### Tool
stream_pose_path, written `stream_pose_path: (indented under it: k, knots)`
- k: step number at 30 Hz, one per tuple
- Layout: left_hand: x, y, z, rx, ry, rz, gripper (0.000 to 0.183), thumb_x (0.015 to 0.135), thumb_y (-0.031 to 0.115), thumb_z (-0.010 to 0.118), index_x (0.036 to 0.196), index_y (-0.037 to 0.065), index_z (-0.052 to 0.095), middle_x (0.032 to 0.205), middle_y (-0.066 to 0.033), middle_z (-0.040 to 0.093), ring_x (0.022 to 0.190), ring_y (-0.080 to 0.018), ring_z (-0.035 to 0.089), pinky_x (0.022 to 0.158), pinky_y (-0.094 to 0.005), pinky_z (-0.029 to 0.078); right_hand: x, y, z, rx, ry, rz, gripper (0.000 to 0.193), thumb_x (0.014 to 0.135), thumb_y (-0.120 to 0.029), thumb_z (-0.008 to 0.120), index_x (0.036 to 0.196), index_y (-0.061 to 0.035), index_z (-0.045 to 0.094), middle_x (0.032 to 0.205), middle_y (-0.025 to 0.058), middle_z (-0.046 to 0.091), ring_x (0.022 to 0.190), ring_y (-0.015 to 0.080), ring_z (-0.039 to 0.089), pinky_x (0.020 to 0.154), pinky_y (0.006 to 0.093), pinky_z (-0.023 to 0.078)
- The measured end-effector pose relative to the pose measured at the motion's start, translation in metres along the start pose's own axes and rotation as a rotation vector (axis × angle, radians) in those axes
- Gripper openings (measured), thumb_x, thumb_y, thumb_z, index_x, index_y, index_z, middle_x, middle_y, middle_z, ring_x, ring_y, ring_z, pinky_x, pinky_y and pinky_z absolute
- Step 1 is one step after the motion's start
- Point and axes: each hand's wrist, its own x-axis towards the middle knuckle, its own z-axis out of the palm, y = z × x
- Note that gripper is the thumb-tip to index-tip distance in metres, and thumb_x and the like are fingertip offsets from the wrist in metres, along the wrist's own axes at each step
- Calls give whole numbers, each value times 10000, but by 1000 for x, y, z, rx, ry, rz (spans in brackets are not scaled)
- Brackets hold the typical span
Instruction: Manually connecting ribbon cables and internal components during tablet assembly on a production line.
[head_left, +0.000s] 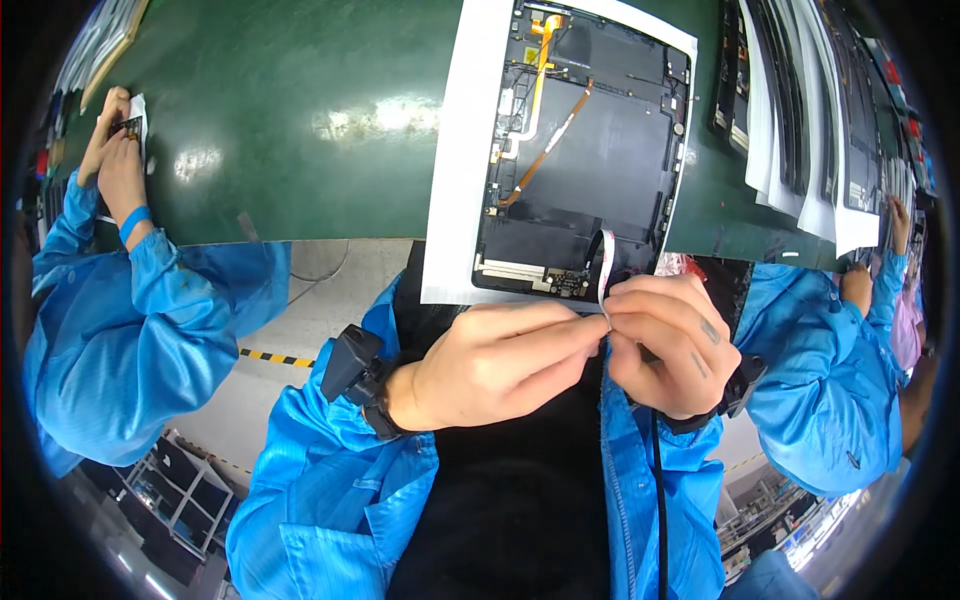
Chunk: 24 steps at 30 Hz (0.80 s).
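Observation:
Both my hands meet at the near edge of an opened tablet housing (600, 150), fingertips pinched together. Between them runs a thin white ribbon strip (605, 262), which bends up in a loop over the housing's lower right part. My left hand (500, 362) has its fingers closed at the strip's near end. My right hand (675, 340) pinches the same strip from the other side. Inside the black housing lie an orange flex cable (548, 150) and a yellow-and-white one (540, 85). A white sheet (450, 200) lies beneath it.
The green tabletop (300, 120) stretches to the left. On the right stands a row of similar housings (800, 100) with white sheets between them. A co-worker in blue (150, 320) handles a small part at left; another (820, 370) sits at right.

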Motion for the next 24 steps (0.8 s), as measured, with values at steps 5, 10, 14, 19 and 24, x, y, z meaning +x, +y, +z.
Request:
stream_pose_path:
  k: [5, 10, 14, 19, 24]
  knots:
    - [0, 0, 2, 65, 28, 72, 262, 825, -78, 767, 1087, -86, 756, 928, -149, 750, 755, -263, 755, 670, -340, 617, -1, -3, 1, -29, -4, -9, 334, 664, 101, 805, 986, 25, 760, 992, 133, 769, 902, 314, 776, 713, 381, 593]
    - [-5, -2, 6, 176, -5, 112, 289, 809, -39, 803, 1091, -80, 751, 975, -161, 740, 779, -287, 745, 684, -355, 614, -4, -1, 6, -108, 23, -63, 334, 656, 110, 795, 975, 20, 751, 964, 131, 765, 886, 309, 775, 689, 379, 590]
    - [-6, -6, 3, 146, -30, 99, 300, 809, -29, 808, 1101, -75, 752, 984, -165, 736, 780, -297, 736, 687, -361, 611, -5, 0, 8, -91, 15, -34, 296, 663, 99, 780, 939, 4, 729, 934, 123, 757, 855, 302, 770, 683, 369, 581]
    - [-8, -7, -2, 95, -68, 60, 273, 819, -49, 791, 1091, -57, 766, 940, -144, 741, 755, -282, 743, 671, -355, 608, -5, 1, 7, -24, -22, 34, 221, 682, 74, 749, 872, -19, 685, 909, 117, 748, 829, 303, 760, 695, 363, 579]
    - [-12, -10, -11, -15, -123, -9, 222, 853, -72, 768, 1074, -57, 775, 860, -120, 750, 724, -244, 760, 651, -336, 610, -9, 5, 3, -23, 6, 106, 201, 696, 57, 739, 875, -22, 691, 939, 110, 755, 825, 303, 756, 704, 370, 579]
